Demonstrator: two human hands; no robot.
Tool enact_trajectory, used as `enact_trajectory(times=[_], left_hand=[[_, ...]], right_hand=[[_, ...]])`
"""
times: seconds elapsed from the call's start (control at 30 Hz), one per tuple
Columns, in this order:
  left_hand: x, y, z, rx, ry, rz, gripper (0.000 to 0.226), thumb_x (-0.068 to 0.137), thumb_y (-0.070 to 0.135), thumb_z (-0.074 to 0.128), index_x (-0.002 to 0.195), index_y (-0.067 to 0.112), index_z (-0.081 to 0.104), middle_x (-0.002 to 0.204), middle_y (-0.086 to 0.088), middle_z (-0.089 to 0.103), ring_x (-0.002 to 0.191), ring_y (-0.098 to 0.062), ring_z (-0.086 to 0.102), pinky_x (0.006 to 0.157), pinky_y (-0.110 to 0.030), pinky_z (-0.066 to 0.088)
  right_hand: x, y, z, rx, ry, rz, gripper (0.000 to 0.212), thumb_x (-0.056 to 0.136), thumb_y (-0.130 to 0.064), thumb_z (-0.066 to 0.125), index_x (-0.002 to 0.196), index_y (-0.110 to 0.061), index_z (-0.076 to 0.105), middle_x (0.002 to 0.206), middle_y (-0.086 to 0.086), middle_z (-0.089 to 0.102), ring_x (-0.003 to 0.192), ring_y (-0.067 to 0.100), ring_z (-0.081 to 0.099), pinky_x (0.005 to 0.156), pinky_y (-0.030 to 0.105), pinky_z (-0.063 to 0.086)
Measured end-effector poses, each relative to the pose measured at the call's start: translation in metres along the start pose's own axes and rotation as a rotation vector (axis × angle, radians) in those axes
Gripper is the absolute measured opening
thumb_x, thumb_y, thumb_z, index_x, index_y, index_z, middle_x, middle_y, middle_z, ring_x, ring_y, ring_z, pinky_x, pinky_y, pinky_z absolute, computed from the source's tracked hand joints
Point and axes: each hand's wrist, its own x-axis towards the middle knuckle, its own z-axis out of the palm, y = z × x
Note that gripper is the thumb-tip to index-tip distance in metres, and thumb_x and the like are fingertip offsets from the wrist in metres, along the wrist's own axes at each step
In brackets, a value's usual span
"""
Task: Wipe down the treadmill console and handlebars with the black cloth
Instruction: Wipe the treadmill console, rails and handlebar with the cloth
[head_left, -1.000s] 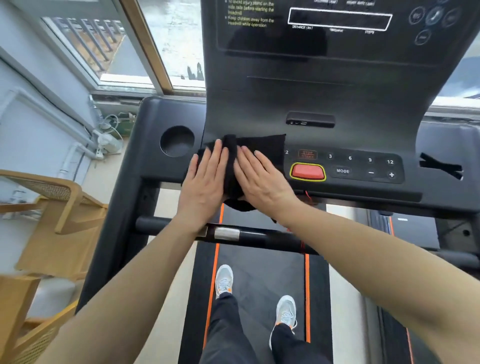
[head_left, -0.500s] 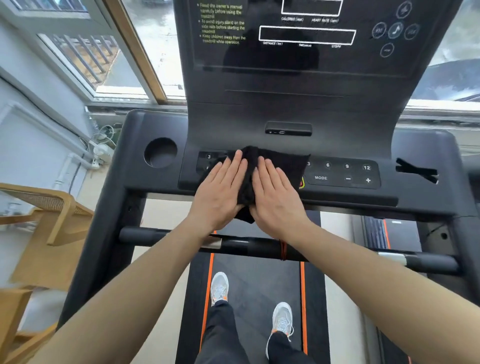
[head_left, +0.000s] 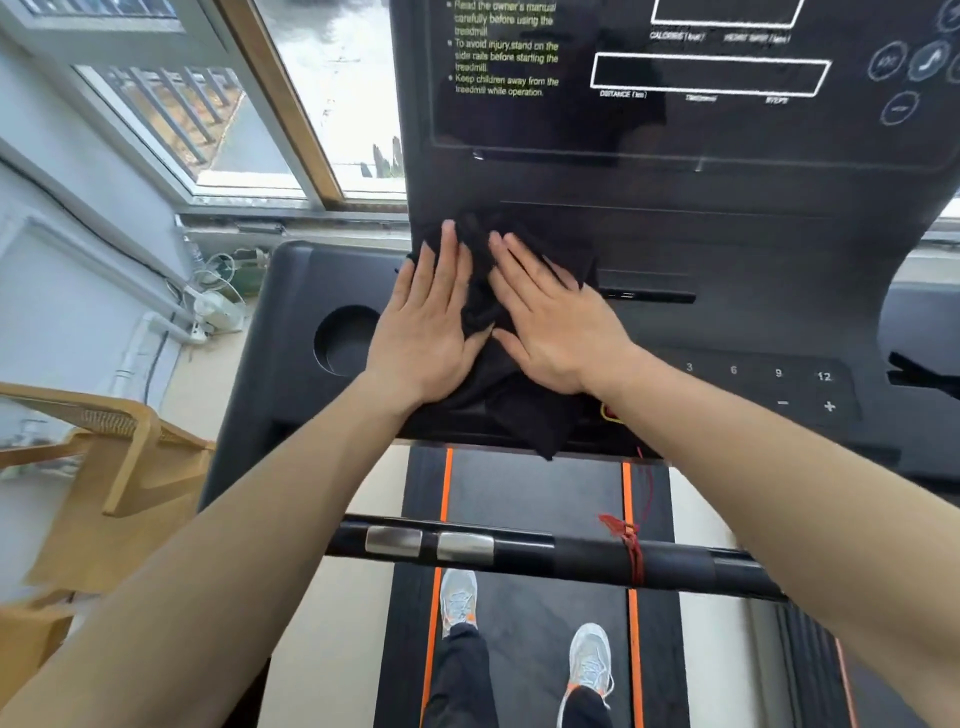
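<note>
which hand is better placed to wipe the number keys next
Probably the right hand. It presses the black cloth on the side nearest the number keys, which lie just beyond its wrist. The left hand sits by the cup holder, farther away.

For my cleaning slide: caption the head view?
Left hand and right hand press a crumpled black cloth flat against the dark treadmill console.

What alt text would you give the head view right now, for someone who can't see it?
Both bare hands, left hand and right hand, press flat on a crumpled black cloth against the lower left of the dark treadmill console. A round cup holder lies left; the black handlebar crosses below.
</note>
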Motion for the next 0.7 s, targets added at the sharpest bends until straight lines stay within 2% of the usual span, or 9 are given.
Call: enact_trajectory(times=[0.13,0.27,0.37,0.47,0.57,0.7], left_hand=[[-0.047,0.015,0.007,-0.011,-0.032,0.094,0.083,0.094,0.056,0.023,0.159,0.005,0.016,0.167,-0.015,0.003,0.152,-0.033,0.019,0.125,-0.045,0.014],[-0.089,0.021,0.017,-0.047,-0.049,0.113,0.082,0.092,0.053,0.039,0.156,0.003,0.027,0.166,-0.016,0.016,0.149,-0.032,0.029,0.123,-0.042,0.020],[-0.059,0.026,0.013,-0.066,-0.025,0.037,0.085,0.091,0.055,0.033,0.156,0.003,0.025,0.166,-0.017,0.012,0.150,-0.033,0.026,0.123,-0.042,0.019],[-0.016,0.031,0.004,-0.072,-0.033,-0.046,0.090,0.089,0.059,0.019,0.158,0.003,0.009,0.166,-0.019,-0.004,0.153,-0.036,0.012,0.124,-0.043,0.010],[0.006,0.037,0.002,-0.024,-0.016,0.014,0.092,0.089,0.061,0.014,0.159,0.003,0.004,0.166,-0.019,-0.009,0.153,-0.037,0.008,0.124,-0.044,0.008],[0.017,0.072,0.002,-0.004,0.002,0.217,0.085,0.092,0.060,0.012,0.160,0.009,0.002,0.168,-0.013,-0.005,0.153,-0.033,0.011,0.124,-0.044,0.009]], right_hand=[[-0.050,-0.032,0.009,0.127,-0.027,0.028,0.071,0.097,-0.045,0.028,0.153,-0.001,0.036,0.165,0.018,0.019,0.154,0.029,0.015,0.125,0.044,0.016],[-0.080,-0.037,0.011,0.116,-0.062,-0.084,0.073,0.101,-0.050,0.028,0.155,-0.001,0.029,0.165,0.017,0.019,0.154,0.029,0.016,0.124,0.045,0.019],[-0.048,-0.013,0.010,0.083,-0.094,-0.150,0.077,0.100,-0.054,0.024,0.153,0.000,0.032,0.163,0.020,0.022,0.154,0.029,0.017,0.124,0.045,0.021],[-0.013,0.021,-0.002,-0.018,-0.096,-0.147,0.079,0.100,-0.058,0.017,0.156,-0.004,0.028,0.167,0.014,0.012,0.155,0.023,0.008,0.124,0.044,0.020],[-0.018,0.041,-0.007,-0.092,-0.063,-0.024,0.082,0.100,-0.067,0.016,0.159,-0.010,0.016,0.168,0.004,-0.002,0.155,0.015,-0.002,0.117,0.043,0.027],[-0.073,0.041,0.009,-0.013,-0.006,0.271,0.085,0.100,-0.065,0.018,0.160,-0.005,0.015,0.169,0.013,0.001,0.156,0.023,-0.001,0.124,0.046,0.020]])
